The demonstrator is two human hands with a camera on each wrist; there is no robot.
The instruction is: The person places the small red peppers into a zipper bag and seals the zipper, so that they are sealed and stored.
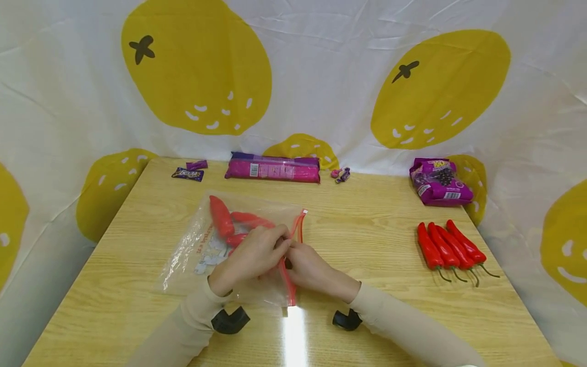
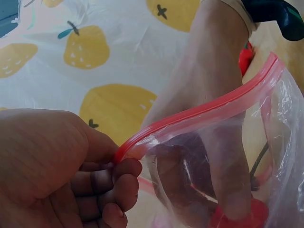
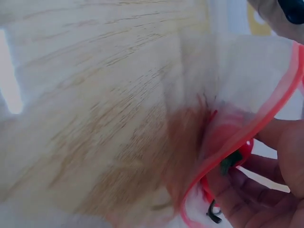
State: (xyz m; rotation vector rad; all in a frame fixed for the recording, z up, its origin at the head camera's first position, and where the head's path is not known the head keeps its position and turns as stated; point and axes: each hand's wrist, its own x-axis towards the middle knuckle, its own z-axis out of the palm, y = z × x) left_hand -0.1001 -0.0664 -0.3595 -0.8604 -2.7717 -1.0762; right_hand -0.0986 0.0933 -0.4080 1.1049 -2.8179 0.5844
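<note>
A clear zip bag (image 1: 179, 267) with a red-edged mouth lies on the table, its opening facing right. Several red chili peppers (image 1: 222, 218) show through its plastic. My left hand (image 1: 257, 252) pinches the red zip strip (image 2: 199, 111) between thumb and curled fingers, lifting that side of the mouth. Reaching in from the right, my right hand (image 1: 314, 265) has its fingers inside the opening. There it holds a red pepper (image 2: 244, 216), whose green stem end (image 3: 231, 161) shows between the fingers in the right wrist view.
Several more red peppers (image 1: 447, 247) lie side by side at the right. Behind them sits a purple package (image 1: 440, 182). A long magenta packet (image 1: 275, 168), small wrapped candies (image 1: 341, 175) and small purple wrappers (image 1: 189, 174) line the back edge, against a patterned cloth (image 1: 321, 76).
</note>
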